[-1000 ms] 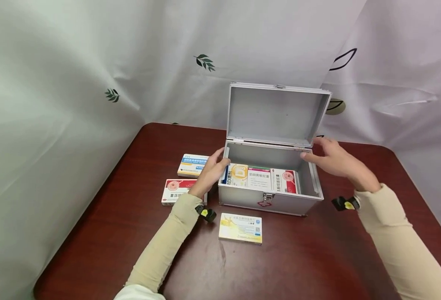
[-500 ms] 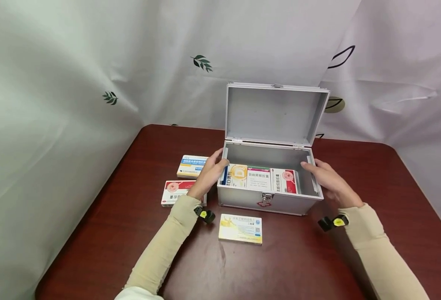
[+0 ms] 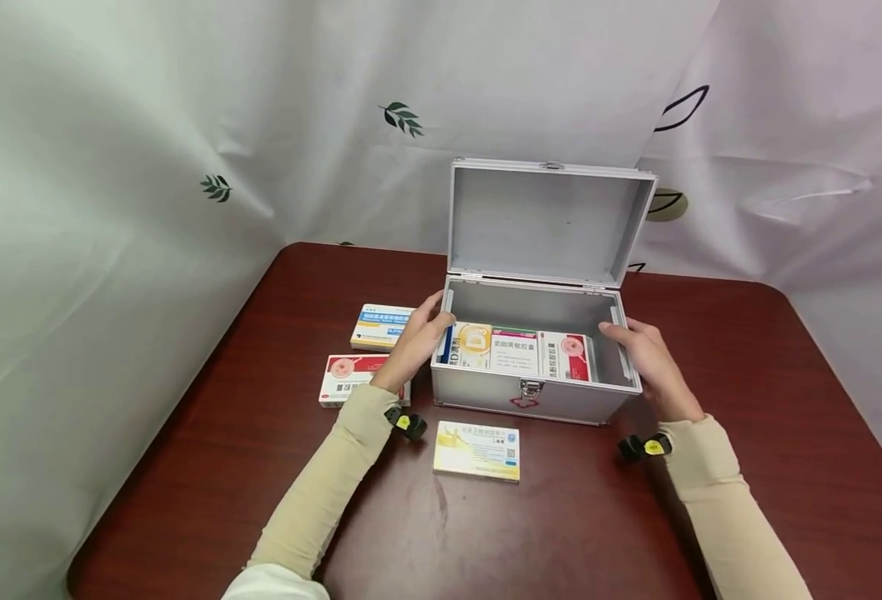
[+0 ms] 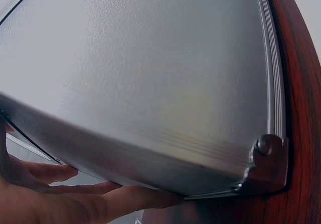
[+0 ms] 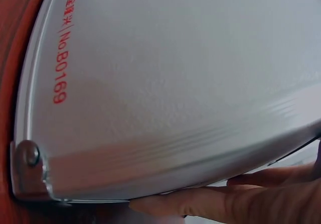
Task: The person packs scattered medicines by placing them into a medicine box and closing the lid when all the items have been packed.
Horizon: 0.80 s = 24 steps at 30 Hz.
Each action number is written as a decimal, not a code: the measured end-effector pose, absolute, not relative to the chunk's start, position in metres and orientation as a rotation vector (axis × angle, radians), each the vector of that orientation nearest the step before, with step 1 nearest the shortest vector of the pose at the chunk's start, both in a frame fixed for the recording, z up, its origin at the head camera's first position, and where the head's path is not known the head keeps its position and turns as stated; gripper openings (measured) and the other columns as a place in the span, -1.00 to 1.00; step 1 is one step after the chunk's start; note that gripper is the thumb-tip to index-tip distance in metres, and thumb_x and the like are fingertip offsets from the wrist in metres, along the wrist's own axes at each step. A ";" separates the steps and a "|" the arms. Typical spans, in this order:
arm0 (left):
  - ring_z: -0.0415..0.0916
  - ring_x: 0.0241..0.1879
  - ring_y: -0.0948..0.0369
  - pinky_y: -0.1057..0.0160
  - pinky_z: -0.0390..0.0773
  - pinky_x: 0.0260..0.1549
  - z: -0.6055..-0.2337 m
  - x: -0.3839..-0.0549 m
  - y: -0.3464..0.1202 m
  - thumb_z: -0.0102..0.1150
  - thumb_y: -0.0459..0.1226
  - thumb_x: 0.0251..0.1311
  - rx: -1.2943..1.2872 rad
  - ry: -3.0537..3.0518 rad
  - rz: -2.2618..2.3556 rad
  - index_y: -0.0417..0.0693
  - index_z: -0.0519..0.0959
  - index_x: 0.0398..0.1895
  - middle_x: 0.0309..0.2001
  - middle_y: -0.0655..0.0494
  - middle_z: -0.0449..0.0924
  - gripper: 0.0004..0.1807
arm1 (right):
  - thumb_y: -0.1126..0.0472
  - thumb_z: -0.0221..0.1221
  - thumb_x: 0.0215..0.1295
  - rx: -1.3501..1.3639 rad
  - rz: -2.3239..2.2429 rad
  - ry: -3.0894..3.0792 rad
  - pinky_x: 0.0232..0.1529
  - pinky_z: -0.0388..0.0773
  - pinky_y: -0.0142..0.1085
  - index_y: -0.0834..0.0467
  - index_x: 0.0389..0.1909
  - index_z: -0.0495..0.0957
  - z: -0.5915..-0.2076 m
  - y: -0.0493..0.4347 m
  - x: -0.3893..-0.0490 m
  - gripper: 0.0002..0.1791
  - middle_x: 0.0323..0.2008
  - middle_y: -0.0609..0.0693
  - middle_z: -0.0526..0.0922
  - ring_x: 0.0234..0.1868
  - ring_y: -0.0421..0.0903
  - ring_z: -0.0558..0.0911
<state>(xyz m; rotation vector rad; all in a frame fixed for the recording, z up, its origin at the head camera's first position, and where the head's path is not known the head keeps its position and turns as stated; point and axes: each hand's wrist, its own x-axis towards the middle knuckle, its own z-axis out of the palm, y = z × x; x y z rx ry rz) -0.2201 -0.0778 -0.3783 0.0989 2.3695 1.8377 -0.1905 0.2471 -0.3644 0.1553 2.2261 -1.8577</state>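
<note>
A silver aluminium medicine case point(image 3: 478, 388) stands on the table with its lid point(image 3: 538, 218) raised. My left hand point(image 3: 416, 342) holds the case's left side, thumb over the rim and fingers along the outer wall. On the opposite side my right hand point(image 3: 652, 362) grips in the same way, its thumb inside the rim. The wrist views show the fingers of both hands flat against the outer walls. Inside the case several medicine boxes stand in a row, among them an orange-and-white box point(image 3: 471, 344), a white box point(image 3: 514, 353) and a red-and-white box point(image 3: 565, 357).
In front of the case lies a yellow-and-white medicine box point(image 3: 477, 451). Left of it are a blue-and-white medicine box point(image 3: 381, 326) and another red-and-white one point(image 3: 347, 379), partly covered by the left arm. A pale curtain point(image 3: 321, 100) hangs behind the dark red table point(image 3: 546, 533).
My right hand has come from above the case's back right corner down and forward onto its right side. The left hand keeps its place on the left side.
</note>
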 end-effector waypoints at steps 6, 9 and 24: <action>0.40 0.01 0.04 0.09 0.33 0.10 -0.377 -0.221 -0.078 -0.11 -0.24 0.24 0.087 2.372 1.859 0.01 0.12 0.38 0.08 -0.13 0.37 -0.40 | -0.01 0.01 0.31 0.164 -1.865 2.236 -0.25 0.59 -0.09 0.34 0.30 0.13 -0.365 0.246 -0.192 -0.31 -0.17 0.19 0.55 -0.30 -0.02 0.66; 0.40 0.03 0.01 0.10 0.34 0.09 -0.376 -0.221 -0.077 -0.10 -0.25 0.24 0.076 2.327 1.892 0.02 0.11 0.39 0.09 -0.13 0.36 -0.39 | -0.04 0.01 0.31 0.170 -1.851 2.254 -0.22 0.58 -0.09 0.31 0.32 0.12 -0.364 0.247 -0.193 -0.29 -0.04 0.31 0.46 -0.26 -0.02 0.65; 0.39 0.08 0.03 0.05 0.47 -0.04 -0.371 -0.213 -0.086 -0.07 0.00 0.28 0.053 2.267 1.793 0.18 0.05 0.40 0.18 -0.03 0.28 -0.35 | 0.01 0.04 0.30 0.198 -1.867 2.260 -0.36 0.61 -0.13 0.32 0.27 0.19 -0.364 0.247 -0.190 -0.35 -0.33 0.06 0.64 -0.39 -0.03 0.67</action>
